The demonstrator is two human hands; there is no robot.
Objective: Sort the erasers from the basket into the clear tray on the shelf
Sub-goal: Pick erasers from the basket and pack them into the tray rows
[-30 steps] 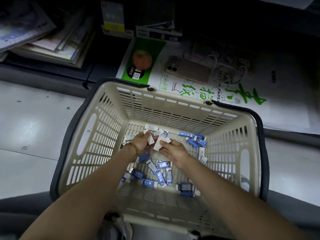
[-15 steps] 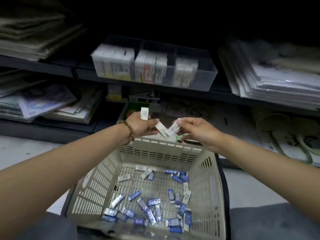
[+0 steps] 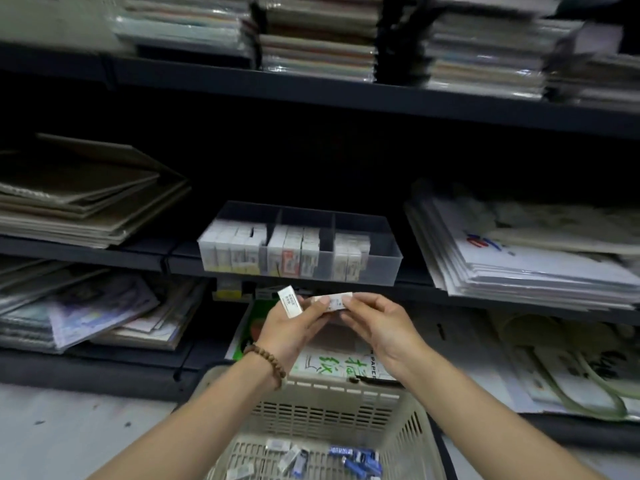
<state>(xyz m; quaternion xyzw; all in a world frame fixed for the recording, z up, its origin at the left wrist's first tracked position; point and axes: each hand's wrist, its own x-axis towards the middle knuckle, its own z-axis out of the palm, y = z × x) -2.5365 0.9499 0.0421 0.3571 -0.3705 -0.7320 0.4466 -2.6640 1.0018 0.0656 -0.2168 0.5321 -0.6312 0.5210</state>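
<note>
Before the dark shelf (image 3: 104,252), left hand (image 3: 294,327) and right hand (image 3: 381,327) pinch white labelled erasers (image 3: 290,301).

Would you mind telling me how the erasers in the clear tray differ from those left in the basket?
The tray erasers stand upright, packed in tidy rows inside the clear tray; the basket erasers lie loose and scattered on the floor of the basket. The tray erasers look mostly white; several basket erasers wear blue sleeves. Both are small wrapped rectangular blocks.
</note>
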